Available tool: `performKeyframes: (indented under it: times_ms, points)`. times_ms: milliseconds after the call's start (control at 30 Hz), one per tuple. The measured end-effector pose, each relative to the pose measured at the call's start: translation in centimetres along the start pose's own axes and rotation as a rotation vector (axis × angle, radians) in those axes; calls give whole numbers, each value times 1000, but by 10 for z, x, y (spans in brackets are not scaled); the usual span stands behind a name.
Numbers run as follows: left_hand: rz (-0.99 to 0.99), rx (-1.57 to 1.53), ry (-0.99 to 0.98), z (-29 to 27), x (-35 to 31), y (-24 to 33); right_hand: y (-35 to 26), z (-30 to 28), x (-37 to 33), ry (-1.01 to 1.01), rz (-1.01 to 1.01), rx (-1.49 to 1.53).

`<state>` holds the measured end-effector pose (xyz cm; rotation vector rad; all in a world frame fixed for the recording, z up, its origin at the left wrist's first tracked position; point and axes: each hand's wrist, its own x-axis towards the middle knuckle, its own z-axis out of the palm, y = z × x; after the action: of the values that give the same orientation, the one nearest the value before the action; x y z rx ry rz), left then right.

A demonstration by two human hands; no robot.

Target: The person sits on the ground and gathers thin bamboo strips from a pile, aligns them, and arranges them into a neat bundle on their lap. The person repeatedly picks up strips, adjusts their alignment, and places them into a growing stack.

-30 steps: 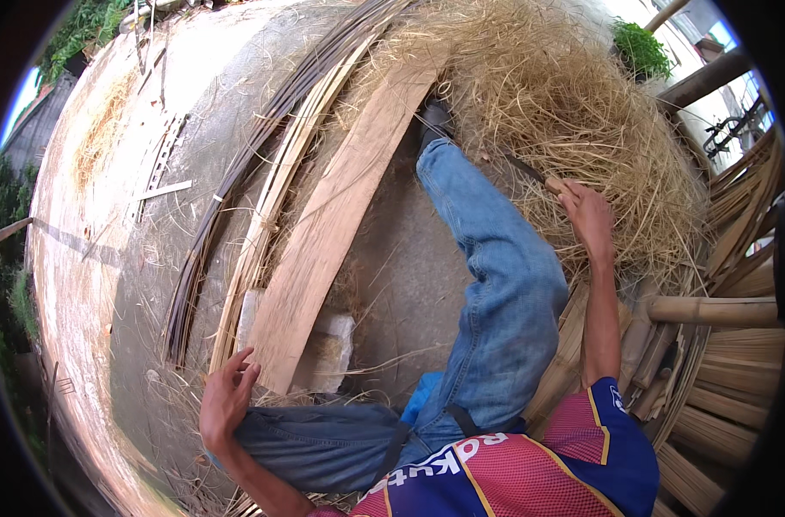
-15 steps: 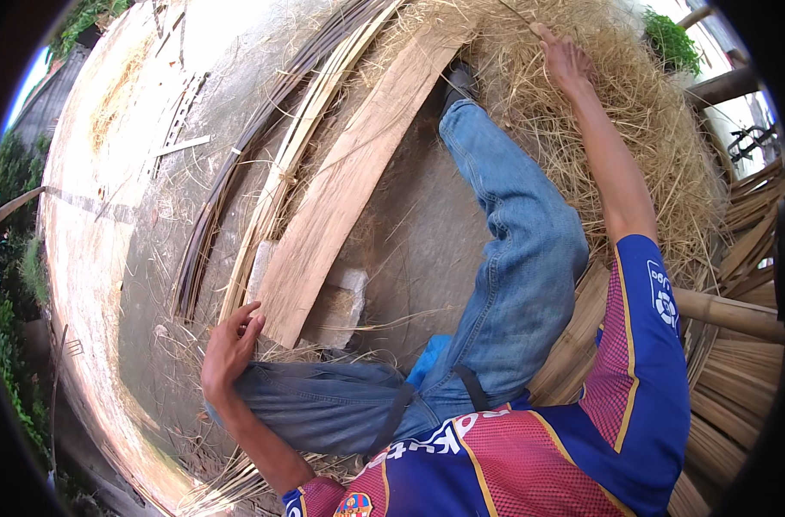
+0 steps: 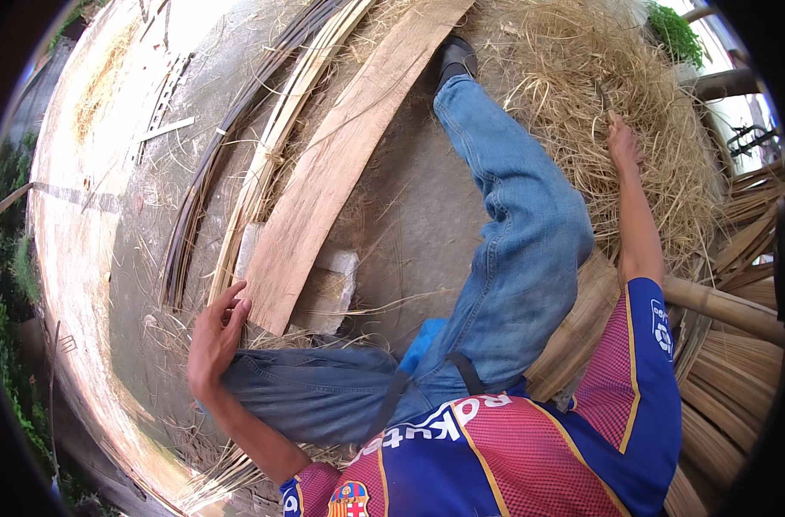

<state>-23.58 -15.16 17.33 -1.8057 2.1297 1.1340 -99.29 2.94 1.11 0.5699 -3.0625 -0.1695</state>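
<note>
Where the right hand [image 3: 627, 148] reaches: over a pile of straw-coloured shavings [image 3: 552, 108], fingers wrapped around a wooden-handled knife [image 3: 611, 114], its blade pointing away from the person.
Left hand [image 3: 213, 343]: slack, fingers loosely bent, seemingly unladen, beside the wooden plank's [image 3: 340, 155] near end.
Plank's near end: across a pale block [image 3: 347, 265].
Left of plank: pale strips [image 3: 263, 168], then dark strips [image 3: 204, 159].

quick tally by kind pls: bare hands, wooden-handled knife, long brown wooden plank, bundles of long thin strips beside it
Left hand and right hand, both bare: 2
Wooden-handled knife: 1
Long brown wooden plank: 1
Dark bundle and pale bundle of long thin strips: 2
Total: 6
</note>
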Motion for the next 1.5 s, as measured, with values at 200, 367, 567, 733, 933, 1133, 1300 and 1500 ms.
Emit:
performKeyframes:
  times_ms: [200,367,567,733,933,1133,1300,1500]
  points:
    - [-20,65,-8,-5,-9,-2,-16,-51,-24,162,-202,1]
    - [44,74,21,-3,-13,-7,-14,-78,-102,303,-408,83]
    - [54,38,42,-7,-27,-4,80,-32,-83,130,-144,-66]
    - [11,48,83,-4,-40,-21,62,-62,-66,48,-29,-95]
    - [69,-10,103,-1,-47,-33,-10,-116,-166,196,-262,139]
    - [139,-25,128,-7,-57,-22,89,-47,-165,125,-98,-90]
    - [97,-77,128,-5,-66,-36,104,-42,-167,234,-210,78]
    - [177,-64,144,-5,-66,-39,128,-11,-186,158,-121,82]
